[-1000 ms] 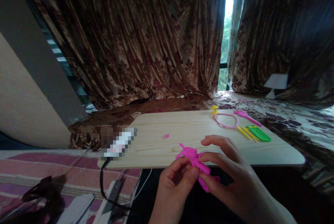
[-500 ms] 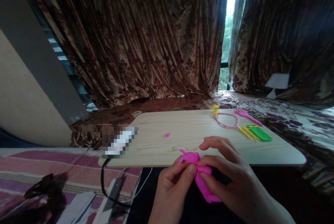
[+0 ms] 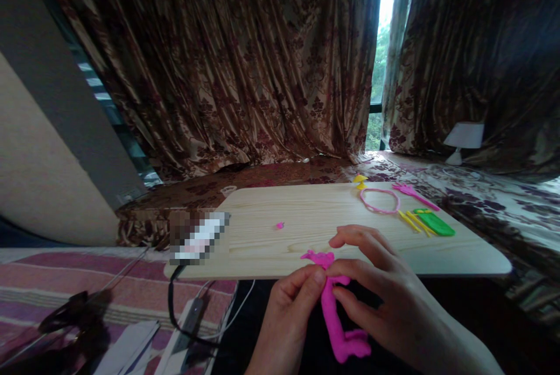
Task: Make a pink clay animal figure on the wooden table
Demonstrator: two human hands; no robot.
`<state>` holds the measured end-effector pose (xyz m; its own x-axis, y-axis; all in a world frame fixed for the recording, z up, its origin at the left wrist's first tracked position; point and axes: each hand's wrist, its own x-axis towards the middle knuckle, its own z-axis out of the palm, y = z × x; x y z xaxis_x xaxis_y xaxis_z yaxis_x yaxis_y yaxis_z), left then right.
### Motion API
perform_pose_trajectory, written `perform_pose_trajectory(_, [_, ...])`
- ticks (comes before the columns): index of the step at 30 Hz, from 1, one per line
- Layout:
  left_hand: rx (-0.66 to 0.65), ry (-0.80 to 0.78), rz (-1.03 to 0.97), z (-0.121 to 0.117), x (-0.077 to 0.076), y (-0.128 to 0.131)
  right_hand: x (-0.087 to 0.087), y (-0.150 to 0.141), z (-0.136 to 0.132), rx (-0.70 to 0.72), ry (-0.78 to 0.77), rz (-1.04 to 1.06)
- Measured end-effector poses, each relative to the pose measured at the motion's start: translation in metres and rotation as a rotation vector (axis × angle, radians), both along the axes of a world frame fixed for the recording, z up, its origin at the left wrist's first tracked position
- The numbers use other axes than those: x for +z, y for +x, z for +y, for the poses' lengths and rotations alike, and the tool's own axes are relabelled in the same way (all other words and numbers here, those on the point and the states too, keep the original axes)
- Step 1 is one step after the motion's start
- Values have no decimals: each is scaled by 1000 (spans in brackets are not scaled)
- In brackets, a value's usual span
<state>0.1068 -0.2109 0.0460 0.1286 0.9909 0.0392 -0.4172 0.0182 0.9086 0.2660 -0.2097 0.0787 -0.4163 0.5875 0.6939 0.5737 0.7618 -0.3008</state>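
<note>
Between my two hands, at the near edge of the wooden table (image 3: pixel 258 246), is a pink modelling clay figure (image 3: pixel 335 328). It has a long body, a lumpy top end and a foot-like bend at its lower end. My left hand (image 3: pixel 293 311) pinches it near the top between thumb and fingers. With thumb and index finger my right hand (image 3: pixel 380 287) presses on the same upper part from the right; its other fingers arch above. Farther back on the table lies a small pink clay bit (image 3: pixel 280 225).
At the table's right lie a pink ring (image 3: pixel 380 210), a pink hand-shaped piece (image 3: pixel 415 196), several yellow strips (image 3: pixel 415 221), a green slab (image 3: pixel 437 223) and a yellow piece (image 3: pixel 360 179). A blurred-out device (image 3: pixel 201 241) with a black cable rests at the left corner.
The clay figure has turned, so its narrow side and the foot-like lower bend now show. Both hands stay on its upper part, with the fingers slightly shifted.
</note>
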Motion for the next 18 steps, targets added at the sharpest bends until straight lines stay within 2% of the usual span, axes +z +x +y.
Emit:
perform_pose_trajectory(8, [-143, -46, 39, 2, -5, -6, 4, -1, -2, -1, -26, -96])
perform_pose_trajectory(18, [-183, -54, 27, 3, -5, -8, 3, 0, -2, -6, -34, -118])
